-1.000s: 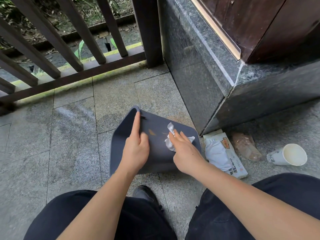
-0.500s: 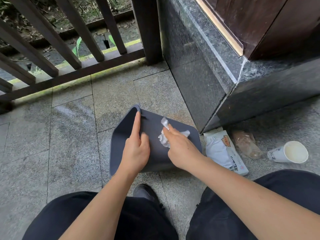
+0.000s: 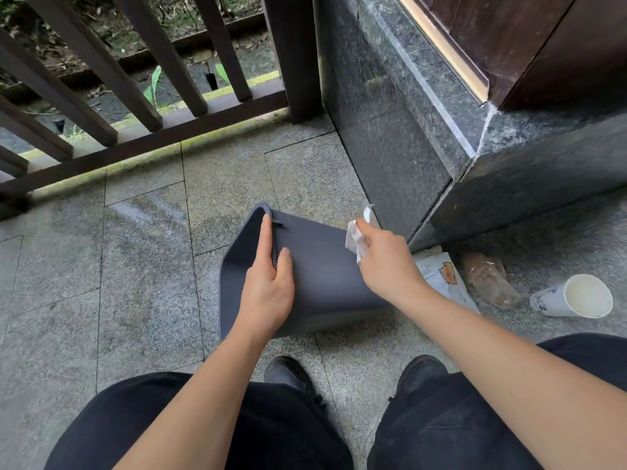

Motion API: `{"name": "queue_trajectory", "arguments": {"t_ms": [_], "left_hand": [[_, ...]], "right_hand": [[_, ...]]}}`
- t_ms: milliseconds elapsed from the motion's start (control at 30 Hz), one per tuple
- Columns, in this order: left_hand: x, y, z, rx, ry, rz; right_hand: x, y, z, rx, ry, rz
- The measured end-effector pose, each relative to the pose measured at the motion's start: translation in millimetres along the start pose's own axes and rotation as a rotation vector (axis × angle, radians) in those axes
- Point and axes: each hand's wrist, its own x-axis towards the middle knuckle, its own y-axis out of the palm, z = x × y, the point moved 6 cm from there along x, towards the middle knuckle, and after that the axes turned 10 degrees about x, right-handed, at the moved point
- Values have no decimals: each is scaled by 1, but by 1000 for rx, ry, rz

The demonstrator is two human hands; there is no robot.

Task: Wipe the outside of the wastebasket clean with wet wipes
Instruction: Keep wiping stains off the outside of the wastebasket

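- Two hands share the work: the left hand grips the wastebasket at its rim, index finger laid along the rim's inner side and thumb on the outer wall, while the right hand pinches a crumpled wet wipe at the far right edge of the upturned side.
- The dark grey wastebasket lies on its side on the stone-tile floor, mouth to the left, base toward the granite plinth, just in front of the person's shoes.
- It looks like thin moulded plastic: probably light, fairly stiff at the rim, with walls that may flex under a hard rub.
- The smooth wall will likely turn slick once wet, so the rim seems the safest hold; it gives an edge for the fingers to hook.
- Being light, it may slide or roll on the tiles unless the left hand pins it.
- The wipe is soft and limp; bunched, it needs a firm pinch to stay put.
- Beside the base lie a wet-wipe pack, a crumpled plastic bag and a tipped paper cup.
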Motion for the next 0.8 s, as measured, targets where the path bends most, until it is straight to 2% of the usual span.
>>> {"name": "queue_trajectory", "arguments": {"t_ms": [67, 167, 300, 400, 600, 667, 800], "left_hand": [[0, 2, -2, 11, 0, 8], [-2, 5, -6, 16, 8, 13], [-1, 2, -4, -8, -1, -11], [4, -2, 1, 7, 6, -15], [8, -3, 7, 40, 3, -42], [7, -5, 7, 37, -4, -59], [5, -7, 8, 79, -5, -53]], "right_hand": [[-4, 11, -8, -39, 15, 43], [-8, 24, -14, -4, 34, 9], [-30, 54, 15, 78, -201, 107], [-71, 83, 29, -16, -335, 203], [-80, 88, 18, -134, -472, 129], [-74, 87, -3, -111, -425, 141], [-53, 61, -74, -32, 22, 33]]}}
